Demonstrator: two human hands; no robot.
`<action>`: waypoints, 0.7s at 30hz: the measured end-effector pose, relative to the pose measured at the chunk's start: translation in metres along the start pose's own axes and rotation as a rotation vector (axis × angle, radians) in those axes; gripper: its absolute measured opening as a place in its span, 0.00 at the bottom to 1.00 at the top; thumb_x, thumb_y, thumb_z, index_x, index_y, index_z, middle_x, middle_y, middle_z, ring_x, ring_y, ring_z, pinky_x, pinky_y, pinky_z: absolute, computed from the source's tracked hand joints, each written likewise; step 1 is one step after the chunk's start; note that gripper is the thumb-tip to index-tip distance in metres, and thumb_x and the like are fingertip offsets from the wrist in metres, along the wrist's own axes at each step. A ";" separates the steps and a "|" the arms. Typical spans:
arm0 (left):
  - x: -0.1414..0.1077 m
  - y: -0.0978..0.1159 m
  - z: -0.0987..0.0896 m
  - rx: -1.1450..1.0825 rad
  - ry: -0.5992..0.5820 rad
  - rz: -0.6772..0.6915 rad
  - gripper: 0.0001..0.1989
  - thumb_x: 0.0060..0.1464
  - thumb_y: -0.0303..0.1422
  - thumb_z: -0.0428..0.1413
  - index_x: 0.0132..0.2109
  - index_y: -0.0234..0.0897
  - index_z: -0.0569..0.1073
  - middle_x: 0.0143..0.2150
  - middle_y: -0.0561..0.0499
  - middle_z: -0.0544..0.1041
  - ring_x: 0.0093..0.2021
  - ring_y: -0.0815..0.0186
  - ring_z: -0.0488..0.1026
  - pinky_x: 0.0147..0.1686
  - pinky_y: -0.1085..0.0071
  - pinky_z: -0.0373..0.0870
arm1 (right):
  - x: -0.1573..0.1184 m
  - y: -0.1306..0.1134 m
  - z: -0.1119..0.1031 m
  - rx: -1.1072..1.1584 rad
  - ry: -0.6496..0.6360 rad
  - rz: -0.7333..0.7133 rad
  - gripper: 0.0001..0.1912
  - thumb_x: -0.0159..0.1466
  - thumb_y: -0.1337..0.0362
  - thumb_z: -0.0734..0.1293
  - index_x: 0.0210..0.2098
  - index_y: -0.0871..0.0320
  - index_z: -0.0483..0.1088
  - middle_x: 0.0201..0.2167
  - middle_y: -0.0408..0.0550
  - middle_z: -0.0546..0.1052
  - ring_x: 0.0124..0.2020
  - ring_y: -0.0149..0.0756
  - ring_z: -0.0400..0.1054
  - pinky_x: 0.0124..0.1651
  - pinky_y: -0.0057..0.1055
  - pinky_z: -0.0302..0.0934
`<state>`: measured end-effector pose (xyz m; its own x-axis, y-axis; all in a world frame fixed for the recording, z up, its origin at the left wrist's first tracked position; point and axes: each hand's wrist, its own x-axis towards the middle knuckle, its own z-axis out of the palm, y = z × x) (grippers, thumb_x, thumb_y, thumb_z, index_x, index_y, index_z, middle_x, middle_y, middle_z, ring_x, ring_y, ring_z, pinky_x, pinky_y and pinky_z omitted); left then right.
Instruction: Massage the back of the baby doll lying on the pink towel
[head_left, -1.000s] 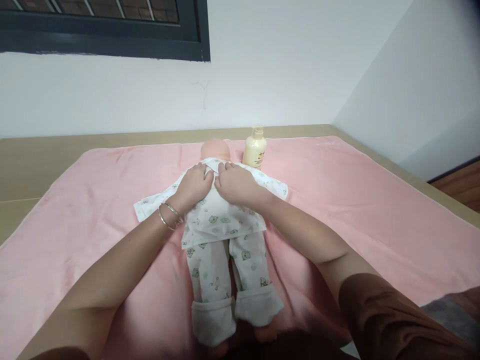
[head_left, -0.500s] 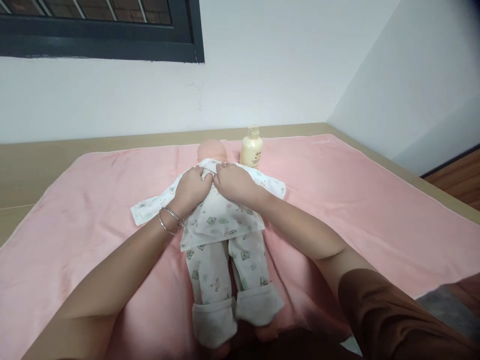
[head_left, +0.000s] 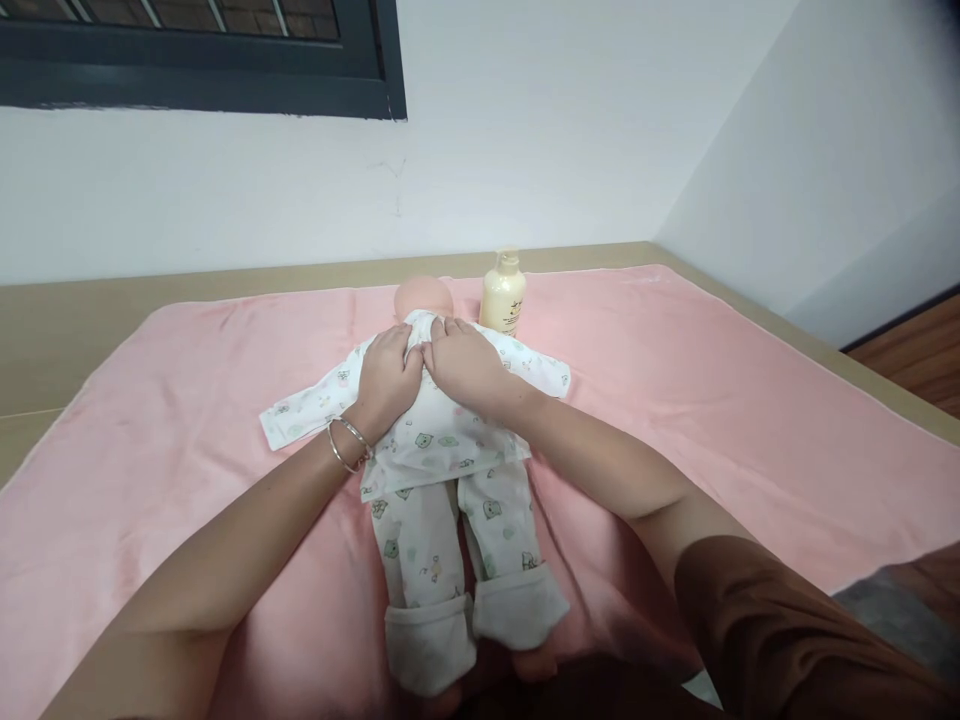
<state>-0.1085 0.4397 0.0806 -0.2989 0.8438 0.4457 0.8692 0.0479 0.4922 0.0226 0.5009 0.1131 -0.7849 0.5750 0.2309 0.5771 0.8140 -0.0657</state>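
Observation:
A baby doll point(head_left: 424, 296) lies on a pink blanket, its bald head at the far end. It wears a white printed top point(head_left: 442, 445) with sleeves spread sideways and matching trousers point(head_left: 424, 545) with turned-up cuffs. My left hand point(head_left: 390, 375) rests flat on the upper left of the top, fingers pointing toward the head. Against it at the thumbs, my right hand point(head_left: 466, 368) lies flat on the upper right of the top. Neither hand grips anything. Small parts of the feet show below the cuffs.
Behind the right sleeve stands a cream pump bottle point(head_left: 503, 297). The pink blanket point(head_left: 697, 420) covers a beige surface point(head_left: 67, 330) that meets a white wall. A dark-framed window point(head_left: 225, 70) is at the upper left.
My fingers, bent at the collar before, have straightened and flattened on the top. The fabric at the neck has shifted slightly. The bottle has stayed in place.

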 end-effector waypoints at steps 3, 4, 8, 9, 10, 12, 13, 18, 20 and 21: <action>0.000 -0.001 0.001 -0.013 0.006 -0.027 0.27 0.62 0.36 0.43 0.60 0.27 0.74 0.62 0.37 0.75 0.63 0.51 0.71 0.68 0.52 0.65 | -0.009 -0.011 0.003 -0.088 0.004 -0.009 0.29 0.74 0.68 0.50 0.68 0.81 0.58 0.66 0.78 0.66 0.67 0.58 0.63 0.66 0.48 0.59; 0.000 -0.002 0.001 -0.017 0.007 -0.037 0.27 0.62 0.36 0.43 0.61 0.28 0.74 0.63 0.38 0.75 0.63 0.52 0.70 0.68 0.52 0.65 | -0.012 -0.014 0.003 -0.108 0.005 -0.008 0.29 0.74 0.69 0.51 0.70 0.81 0.57 0.67 0.78 0.65 0.69 0.58 0.61 0.67 0.48 0.58; -0.002 0.001 0.000 0.036 0.007 -0.037 0.26 0.63 0.36 0.42 0.60 0.29 0.74 0.61 0.38 0.76 0.62 0.52 0.71 0.67 0.51 0.66 | -0.017 -0.020 -0.003 -0.108 0.015 0.001 0.28 0.73 0.70 0.51 0.69 0.77 0.61 0.68 0.73 0.65 0.68 0.58 0.63 0.68 0.47 0.59; -0.003 0.002 -0.001 0.065 0.008 -0.025 0.26 0.64 0.36 0.41 0.59 0.29 0.75 0.60 0.37 0.76 0.62 0.51 0.72 0.67 0.51 0.66 | -0.016 -0.019 -0.005 -0.080 0.015 0.011 0.27 0.74 0.69 0.52 0.67 0.75 0.63 0.67 0.72 0.67 0.66 0.57 0.65 0.66 0.46 0.61; -0.003 0.003 -0.001 0.093 0.007 -0.010 0.26 0.64 0.35 0.41 0.59 0.28 0.75 0.60 0.36 0.76 0.61 0.50 0.72 0.66 0.50 0.66 | -0.014 -0.016 -0.008 -0.043 0.012 0.026 0.25 0.74 0.68 0.52 0.65 0.73 0.65 0.65 0.70 0.69 0.64 0.55 0.67 0.64 0.45 0.63; -0.004 0.004 -0.002 0.121 0.008 0.020 0.27 0.63 0.35 0.41 0.59 0.26 0.75 0.60 0.35 0.76 0.61 0.49 0.72 0.66 0.49 0.66 | -0.007 -0.006 -0.014 0.053 -0.008 0.084 0.22 0.74 0.66 0.53 0.60 0.69 0.70 0.58 0.66 0.75 0.58 0.52 0.71 0.58 0.42 0.67; -0.004 0.004 -0.002 0.110 0.012 0.031 0.27 0.64 0.37 0.42 0.59 0.26 0.75 0.60 0.35 0.76 0.61 0.48 0.72 0.66 0.49 0.66 | -0.003 0.000 -0.017 0.105 -0.024 0.122 0.22 0.74 0.65 0.54 0.57 0.67 0.71 0.55 0.64 0.78 0.55 0.52 0.73 0.56 0.41 0.68; -0.005 -0.004 0.004 -0.128 0.111 -0.011 0.26 0.66 0.41 0.43 0.57 0.32 0.77 0.59 0.40 0.78 0.61 0.54 0.73 0.67 0.53 0.67 | 0.008 0.032 -0.034 0.319 -0.073 0.213 0.22 0.72 0.63 0.55 0.56 0.65 0.74 0.54 0.61 0.79 0.56 0.53 0.74 0.57 0.45 0.68; -0.005 -0.006 0.006 -0.213 0.151 -0.034 0.25 0.67 0.42 0.43 0.56 0.32 0.77 0.58 0.41 0.78 0.61 0.56 0.73 0.67 0.55 0.67 | 0.005 0.035 -0.041 0.391 -0.012 0.178 0.25 0.71 0.65 0.56 0.64 0.66 0.69 0.63 0.61 0.73 0.65 0.51 0.67 0.65 0.44 0.63; -0.005 -0.007 0.008 -0.244 0.165 -0.038 0.25 0.68 0.42 0.42 0.55 0.32 0.77 0.58 0.41 0.78 0.61 0.57 0.74 0.67 0.56 0.68 | 0.004 0.033 -0.042 0.412 0.034 0.158 0.27 0.71 0.66 0.56 0.67 0.67 0.65 0.68 0.61 0.68 0.70 0.49 0.62 0.68 0.43 0.60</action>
<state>-0.1104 0.4388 0.0688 -0.4065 0.7449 0.5290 0.7415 -0.0692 0.6673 0.0481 0.5261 0.1524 -0.6823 0.6978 0.2180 0.5459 0.6846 -0.4830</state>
